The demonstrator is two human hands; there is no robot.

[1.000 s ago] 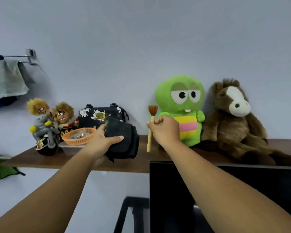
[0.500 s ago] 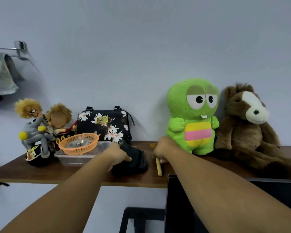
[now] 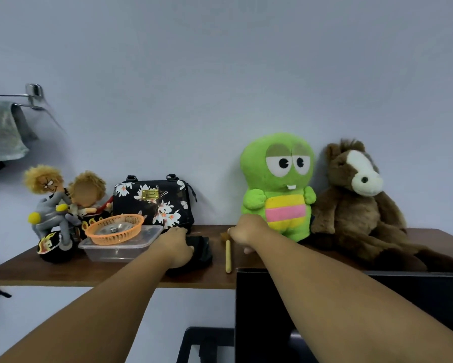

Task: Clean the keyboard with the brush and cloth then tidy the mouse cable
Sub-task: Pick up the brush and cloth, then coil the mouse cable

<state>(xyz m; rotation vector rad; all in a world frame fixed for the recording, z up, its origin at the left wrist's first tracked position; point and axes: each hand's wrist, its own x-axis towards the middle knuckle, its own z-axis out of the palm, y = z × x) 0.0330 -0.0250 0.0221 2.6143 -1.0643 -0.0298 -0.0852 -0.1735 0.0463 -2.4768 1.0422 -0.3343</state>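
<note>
Both hands have dropped from mid-air to the shelf (image 3: 102,273): left hand (image 3: 177,246) fingers curl on the dark cloth (image 3: 200,251), right hand (image 3: 246,231) by the laid-down brush (image 3: 228,255), grip unclear; putting tools away, next release and withdraw.

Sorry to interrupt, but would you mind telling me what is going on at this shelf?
A person is reaching both arms to a wooden shelf. The left hand rests on a folded black cloth lying on the shelf. The right hand is at the head of a small wooden brush, which lies flat beside the cloth. Whether its grip holds the brush is unclear. No keyboard or mouse is in view.
</note>
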